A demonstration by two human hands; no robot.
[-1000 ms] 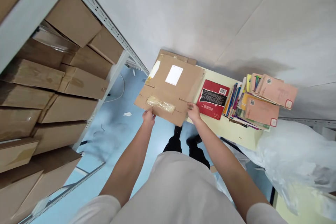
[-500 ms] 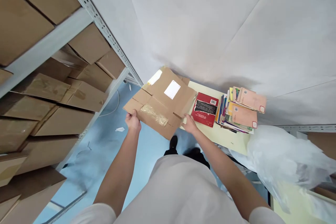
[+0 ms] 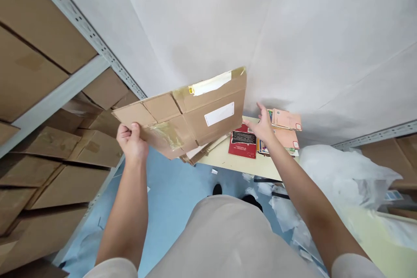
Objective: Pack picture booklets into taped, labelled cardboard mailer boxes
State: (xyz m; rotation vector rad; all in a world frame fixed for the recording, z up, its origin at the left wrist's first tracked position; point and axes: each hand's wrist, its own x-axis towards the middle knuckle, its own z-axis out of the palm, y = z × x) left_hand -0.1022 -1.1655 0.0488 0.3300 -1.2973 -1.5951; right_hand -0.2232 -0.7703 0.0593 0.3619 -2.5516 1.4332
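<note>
A flattened cardboard box (image 3: 208, 100) with a white label and strips of tape is raised and tilted in front of me. My left hand (image 3: 132, 139) grips its left corner, thumb on the near face. At the right, my right hand (image 3: 262, 126) has its fingers spread, close to the cardboard's right edge; whether a finger touches it I cannot tell. Below that hand lies a red book (image 3: 243, 143) on the pale yellow table (image 3: 218, 156). Partly behind my right hand and forearm is a stack of books (image 3: 286, 137). More flat cardboard (image 3: 208, 150) shows under the raised sheet.
Shelves packed with cardboard boxes (image 3: 61, 182) rise on the left. A white wall (image 3: 208, 21) stands behind the table. Clear plastic wrap (image 3: 345, 178) bulges at the right. Scraps of plastic and paper (image 3: 286, 213) litter the blue floor (image 3: 172, 195).
The flattened box has been lifted and turned more upright, swinging up with my left hand. My right hand has come off its lower right edge and opened. Cardboard underneath is now more visible.
</note>
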